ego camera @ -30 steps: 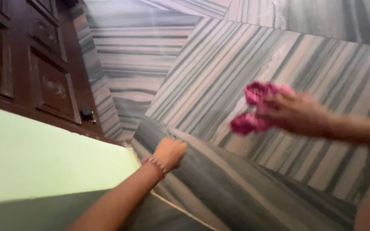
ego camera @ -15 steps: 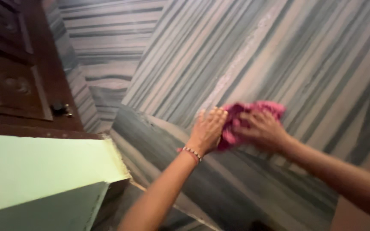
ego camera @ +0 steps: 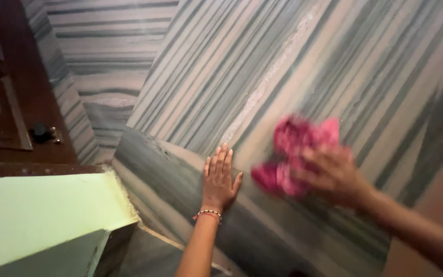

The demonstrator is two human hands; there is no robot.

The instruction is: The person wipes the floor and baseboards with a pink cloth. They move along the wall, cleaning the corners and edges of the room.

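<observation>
My left hand (ego camera: 219,180) lies flat, fingers together and stretched out, on a grey-striped marble floor (ego camera: 293,66); a beaded bracelet circles its wrist. To its right, my right hand (ego camera: 334,172) presses a crumpled pink cloth (ego camera: 296,151) against the same marble. The cloth and right hand are blurred by motion. The cloth bunches out above and to the left of the fingers.
A pale green wall edge (ego camera: 42,215) fills the lower left. A dark brown wooden door (ego camera: 21,102) with a small black latch (ego camera: 42,132) stands at the upper left. A lower marble step (ego camera: 149,256) lies beneath my left arm.
My left hand went from a loose fist lower left to lying flat on the marble. The right hand with the pink cloth shifted right, away from the left hand.
</observation>
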